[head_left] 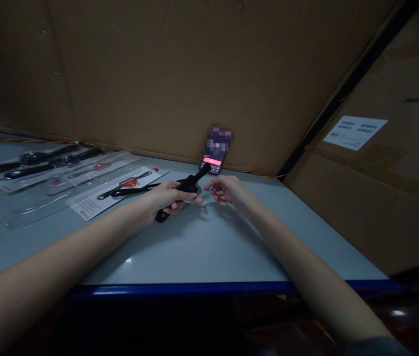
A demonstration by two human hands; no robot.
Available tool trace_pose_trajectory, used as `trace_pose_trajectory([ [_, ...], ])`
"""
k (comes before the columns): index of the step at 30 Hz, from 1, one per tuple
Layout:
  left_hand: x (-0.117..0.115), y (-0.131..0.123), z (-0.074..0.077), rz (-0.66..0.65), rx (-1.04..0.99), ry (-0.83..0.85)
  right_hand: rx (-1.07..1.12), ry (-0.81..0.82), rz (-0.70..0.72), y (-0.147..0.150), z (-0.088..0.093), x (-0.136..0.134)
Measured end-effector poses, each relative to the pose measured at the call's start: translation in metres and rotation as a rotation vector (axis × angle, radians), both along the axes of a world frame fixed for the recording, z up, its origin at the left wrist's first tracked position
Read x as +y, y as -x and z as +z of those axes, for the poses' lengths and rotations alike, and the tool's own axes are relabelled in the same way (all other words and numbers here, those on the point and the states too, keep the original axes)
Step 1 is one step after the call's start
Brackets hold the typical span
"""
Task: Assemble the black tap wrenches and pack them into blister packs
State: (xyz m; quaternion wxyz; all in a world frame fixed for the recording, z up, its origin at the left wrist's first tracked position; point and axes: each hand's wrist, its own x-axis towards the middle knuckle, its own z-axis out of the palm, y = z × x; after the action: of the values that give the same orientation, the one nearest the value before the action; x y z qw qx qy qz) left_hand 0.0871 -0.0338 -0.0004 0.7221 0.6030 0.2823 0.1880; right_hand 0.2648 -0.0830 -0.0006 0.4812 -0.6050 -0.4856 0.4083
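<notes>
My left hand (167, 198) is closed around a black wristwatch (190, 185), its strap sticking out up-right and down-left of my fingers. My right hand (226, 190) hovers just right of the watch with fingers curled in a pinch near the watch body; what it pinches is too small to make out. A small metal piece (204, 208) lies on the grey table (202, 247) below the two hands.
A phone (215, 160) with a lit screen leans against the cardboard wall behind the hands. At left lie printed cards with watches in clear sleeves (116, 190) and several loose black watches (42, 160). Cardboard boxes (376, 163) stand at right. The table's blue front edge (213, 288) runs below.
</notes>
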Motion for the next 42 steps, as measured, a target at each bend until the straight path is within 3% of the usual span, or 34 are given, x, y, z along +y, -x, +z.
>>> trace_pose_trajectory([
  [4, -0.001, 0.0, -0.001, -0.048, -0.03, -0.015, -0.235, -0.121, 0.155, 0.005, -0.004, -0.001],
  [8, -0.002, 0.001, 0.002, -0.071, -0.013, -0.014, -0.207, -0.113, 0.249, 0.004, -0.002, -0.002],
  [12, -0.002, 0.001, 0.006, -0.096, -0.009, 0.003, -0.105, -0.03, 0.247, 0.0, -0.003, -0.002],
  [16, 0.001, -0.001, 0.005, -0.118, -0.003, 0.133, -0.071, 0.001, 0.252, -0.001, -0.003, -0.003],
  [20, 0.004, -0.002, 0.001, -0.072, -0.052, 0.197, -0.056, -0.002, 0.227, 0.0, 0.0, -0.004],
  [28, -0.004, -0.003, 0.002, 0.124, -0.001, 0.023, -0.251, -0.187, 0.108, 0.003, -0.003, 0.0],
  [32, -0.005, -0.002, 0.005, 0.155, -0.018, 0.01, -0.121, -0.182, 0.071, -0.002, -0.001, 0.001],
  [37, -0.003, -0.002, 0.004, 0.176, -0.038, 0.011, 0.14, -0.135, -0.073, -0.008, 0.004, 0.003],
  [42, -0.008, -0.002, 0.005, 0.185, -0.035, -0.03, 0.253, 0.152, 0.053, 0.001, -0.002, 0.005],
])
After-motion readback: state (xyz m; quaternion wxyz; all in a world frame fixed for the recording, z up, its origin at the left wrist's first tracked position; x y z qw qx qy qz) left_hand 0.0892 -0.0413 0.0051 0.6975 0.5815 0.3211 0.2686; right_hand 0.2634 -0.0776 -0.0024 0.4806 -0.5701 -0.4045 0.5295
